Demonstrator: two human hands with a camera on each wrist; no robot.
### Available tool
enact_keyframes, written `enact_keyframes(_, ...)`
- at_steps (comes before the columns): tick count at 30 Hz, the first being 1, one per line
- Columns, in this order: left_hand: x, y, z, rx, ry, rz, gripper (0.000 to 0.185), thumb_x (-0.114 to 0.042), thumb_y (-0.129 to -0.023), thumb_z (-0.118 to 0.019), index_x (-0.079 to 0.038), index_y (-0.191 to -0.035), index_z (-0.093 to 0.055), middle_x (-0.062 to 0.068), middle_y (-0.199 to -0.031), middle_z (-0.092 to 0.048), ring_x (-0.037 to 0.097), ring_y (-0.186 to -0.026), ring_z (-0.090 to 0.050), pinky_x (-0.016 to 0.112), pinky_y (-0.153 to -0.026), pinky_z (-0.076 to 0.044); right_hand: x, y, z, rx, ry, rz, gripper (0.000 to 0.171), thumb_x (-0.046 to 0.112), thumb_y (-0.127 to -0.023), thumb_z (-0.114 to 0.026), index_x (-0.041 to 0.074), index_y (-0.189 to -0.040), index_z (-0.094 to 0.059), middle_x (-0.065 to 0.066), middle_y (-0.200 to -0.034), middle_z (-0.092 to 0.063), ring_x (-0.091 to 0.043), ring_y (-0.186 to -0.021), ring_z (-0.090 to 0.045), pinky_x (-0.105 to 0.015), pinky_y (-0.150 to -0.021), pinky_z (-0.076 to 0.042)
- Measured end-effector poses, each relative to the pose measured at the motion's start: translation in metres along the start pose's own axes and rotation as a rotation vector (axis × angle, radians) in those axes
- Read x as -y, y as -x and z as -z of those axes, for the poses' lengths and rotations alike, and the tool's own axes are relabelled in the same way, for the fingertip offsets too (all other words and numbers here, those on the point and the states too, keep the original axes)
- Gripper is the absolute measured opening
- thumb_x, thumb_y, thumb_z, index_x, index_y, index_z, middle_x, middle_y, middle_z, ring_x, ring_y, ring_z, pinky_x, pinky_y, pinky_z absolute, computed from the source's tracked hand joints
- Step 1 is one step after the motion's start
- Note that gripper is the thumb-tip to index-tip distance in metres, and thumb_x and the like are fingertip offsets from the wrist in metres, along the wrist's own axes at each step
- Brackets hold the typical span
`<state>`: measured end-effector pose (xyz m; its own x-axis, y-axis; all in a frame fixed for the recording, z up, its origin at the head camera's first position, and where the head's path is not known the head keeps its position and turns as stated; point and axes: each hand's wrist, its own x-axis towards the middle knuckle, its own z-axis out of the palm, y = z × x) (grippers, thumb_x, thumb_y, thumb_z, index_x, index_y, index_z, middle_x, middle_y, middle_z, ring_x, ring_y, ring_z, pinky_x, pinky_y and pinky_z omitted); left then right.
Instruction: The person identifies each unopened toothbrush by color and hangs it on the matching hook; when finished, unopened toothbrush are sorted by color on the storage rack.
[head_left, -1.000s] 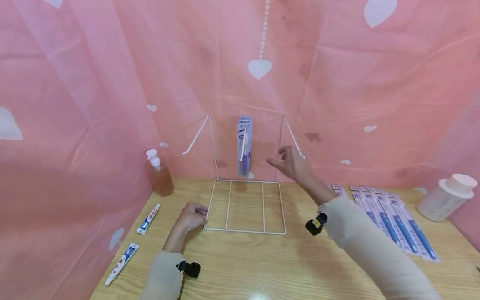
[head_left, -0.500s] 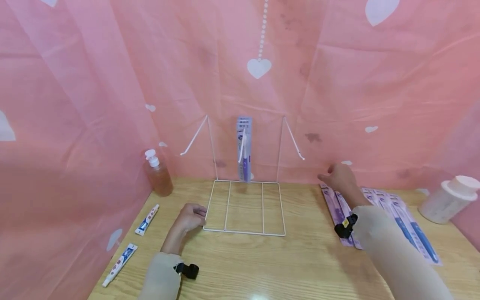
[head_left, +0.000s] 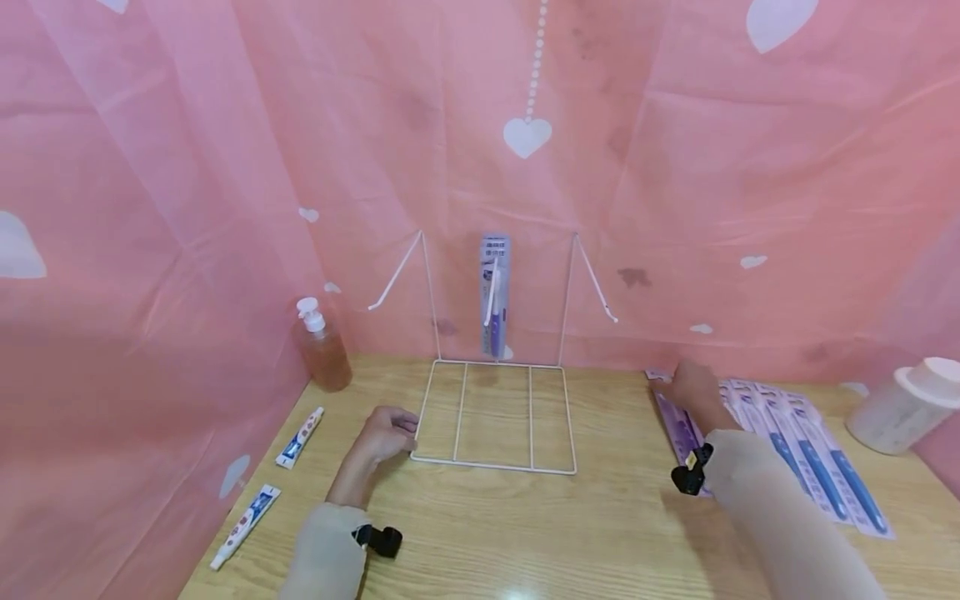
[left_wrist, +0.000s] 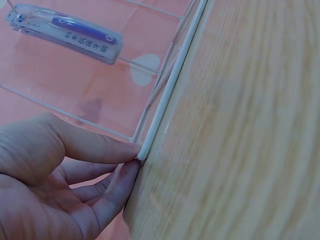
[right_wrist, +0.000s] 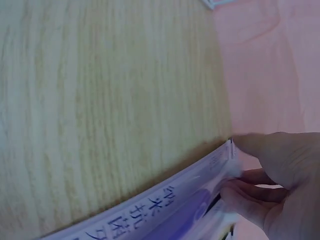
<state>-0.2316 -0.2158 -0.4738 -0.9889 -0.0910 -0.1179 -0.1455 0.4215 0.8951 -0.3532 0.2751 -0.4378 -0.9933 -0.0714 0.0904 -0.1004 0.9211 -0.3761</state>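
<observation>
A white wire rack (head_left: pixel 493 471) stands on the table against the pink cloth, with three hooked arms. From its middle arm hangs packaged toothbrushes (head_left: pixel 495 333) with a purple handle showing, also visible in the left wrist view. My left hand (head_left: pixel 384 435) pinches the rack's front left corner between thumb and fingers. At the right, my right hand (head_left: pixel 692 392) grips the far end of a purple packaged toothbrush (right_wrist: pixel 180 210), thumb on one edge and fingers on the other. My hand and sleeve partly cover the purple packs beside it in the head view.
Several packaged blue toothbrushes (head_left: pixel 813 462) lie in a row to the right, near a white bottle (head_left: pixel 903 408). On the left are an amber pump bottle (head_left: pixel 324 354) and two toothpaste tubes, one farther (head_left: pixel 300 437) and one nearer (head_left: pixel 246 527).
My right hand has moved from beside the rack's right arm to the packs at the right, then down onto a purple one. My left hand keeps its place at the rack corner.
</observation>
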Motion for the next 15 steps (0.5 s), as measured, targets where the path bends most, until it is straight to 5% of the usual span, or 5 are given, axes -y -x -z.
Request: enact_keyframes(15, -0.0004, -0.0005, -0.0005, -0.006, 0.004, -0.013, 0.036, 0.019, -0.068, -0.069, 0.011, -0.103, -0.067, 0.013, -0.090, -0.063, 0.024, -0.084, -0.061, 0.032, -0.073, -0.053, 0.0000, 0.0085, -0.0062, -0.036, 0.025, 0.002, 0.031, 0.010, -0.079, -0.054, 0.014, -0.055, -0.035, 0.003, -0.052, -0.033, -0.017, -0.048, -0.037, -0.030, -0.044, -0.029)
